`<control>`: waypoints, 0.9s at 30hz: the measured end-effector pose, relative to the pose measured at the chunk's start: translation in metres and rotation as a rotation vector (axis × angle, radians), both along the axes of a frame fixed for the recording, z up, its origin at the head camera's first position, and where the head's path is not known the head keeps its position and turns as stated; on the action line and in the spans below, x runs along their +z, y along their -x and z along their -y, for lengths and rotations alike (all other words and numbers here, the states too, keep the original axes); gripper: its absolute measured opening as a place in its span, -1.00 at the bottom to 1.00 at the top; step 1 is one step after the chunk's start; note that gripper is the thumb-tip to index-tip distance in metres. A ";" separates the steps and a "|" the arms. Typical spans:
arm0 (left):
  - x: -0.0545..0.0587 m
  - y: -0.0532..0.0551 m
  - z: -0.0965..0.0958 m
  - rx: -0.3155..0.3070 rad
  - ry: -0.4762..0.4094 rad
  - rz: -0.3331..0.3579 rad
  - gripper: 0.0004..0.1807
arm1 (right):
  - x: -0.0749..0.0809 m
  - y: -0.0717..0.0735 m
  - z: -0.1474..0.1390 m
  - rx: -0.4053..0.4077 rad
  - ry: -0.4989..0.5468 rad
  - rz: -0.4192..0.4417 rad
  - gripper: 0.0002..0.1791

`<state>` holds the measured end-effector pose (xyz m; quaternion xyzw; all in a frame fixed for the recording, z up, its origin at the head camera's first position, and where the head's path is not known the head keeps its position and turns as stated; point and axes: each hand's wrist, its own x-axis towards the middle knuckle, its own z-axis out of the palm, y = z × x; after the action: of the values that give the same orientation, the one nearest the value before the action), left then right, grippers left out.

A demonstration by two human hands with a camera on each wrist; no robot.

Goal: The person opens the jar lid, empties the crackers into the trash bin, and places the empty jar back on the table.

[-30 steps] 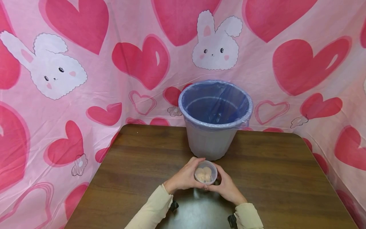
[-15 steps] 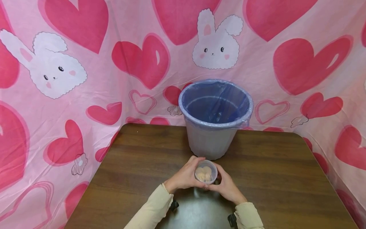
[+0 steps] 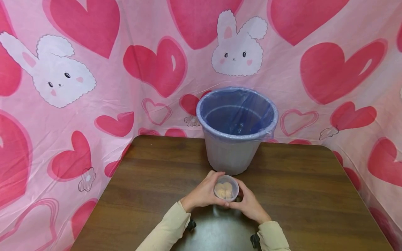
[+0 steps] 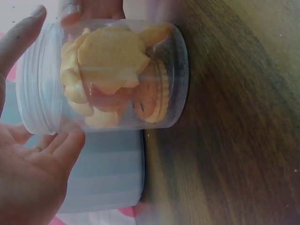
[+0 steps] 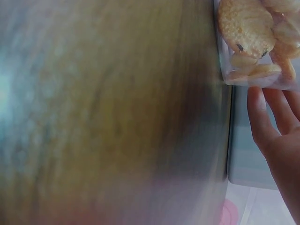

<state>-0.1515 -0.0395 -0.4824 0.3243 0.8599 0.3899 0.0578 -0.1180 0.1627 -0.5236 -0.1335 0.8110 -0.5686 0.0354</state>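
A clear plastic jar (image 3: 226, 188) with a translucent screw lid (image 4: 41, 77) stands upright near the front of the table. Scalloped and round biscuits (image 4: 112, 58) show through its wall. My left hand (image 3: 202, 192) curves round the jar from the left, thumb and fingers up at the lid. From the opposite side my right hand (image 3: 249, 203) grips it, the two thumbs meeting at the near side. In the right wrist view, fingers (image 5: 260, 112) of the right hand lie along the jar's wall, close to the biscuits.
Just behind the jar a pale waste bin (image 3: 230, 157) stands on the brown wooden table (image 3: 150, 181), lined with a blue plastic bag (image 3: 216, 120). A pink cloth (image 3: 198, 69) with hearts and rabbits hangs round the table's back and sides.
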 end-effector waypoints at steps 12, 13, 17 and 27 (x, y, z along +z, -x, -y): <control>0.004 0.002 0.003 -0.078 -0.025 -0.013 0.15 | 0.026 -0.009 0.005 0.006 0.018 0.026 -0.08; 0.004 0.002 0.004 -0.086 -0.023 -0.017 0.13 | 0.028 -0.009 0.005 0.005 0.013 0.033 -0.07; 0.003 0.004 0.006 -0.113 -0.004 -0.041 0.10 | 0.031 -0.010 0.006 0.002 -0.003 0.051 -0.07; 0.004 0.006 0.008 -0.194 0.005 -0.069 0.08 | 0.029 -0.009 0.005 0.012 0.002 0.055 -0.05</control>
<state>-0.1579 -0.0480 -0.4787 0.4191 0.8269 0.3690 0.0663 -0.1092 0.1574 -0.4944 -0.1225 0.8083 -0.5726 0.0610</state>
